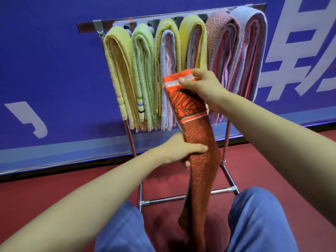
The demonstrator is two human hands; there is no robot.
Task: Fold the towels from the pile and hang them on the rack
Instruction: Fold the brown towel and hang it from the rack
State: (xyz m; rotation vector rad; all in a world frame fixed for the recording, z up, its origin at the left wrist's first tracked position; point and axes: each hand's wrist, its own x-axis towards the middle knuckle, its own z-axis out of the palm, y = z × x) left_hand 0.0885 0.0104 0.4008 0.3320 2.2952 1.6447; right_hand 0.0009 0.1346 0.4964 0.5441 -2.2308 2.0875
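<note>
towel [200,160] long axis near vertical, frame centre | right hand [205,88] pinches top end, nearer rack [87,26] top | left hand [180,149] grips middle

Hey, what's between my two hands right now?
In the head view, only the orange terry towel itself: its black-patterned, white-striped band runs from the right hand down to the left hand. Both hands grip the towel.
</note>
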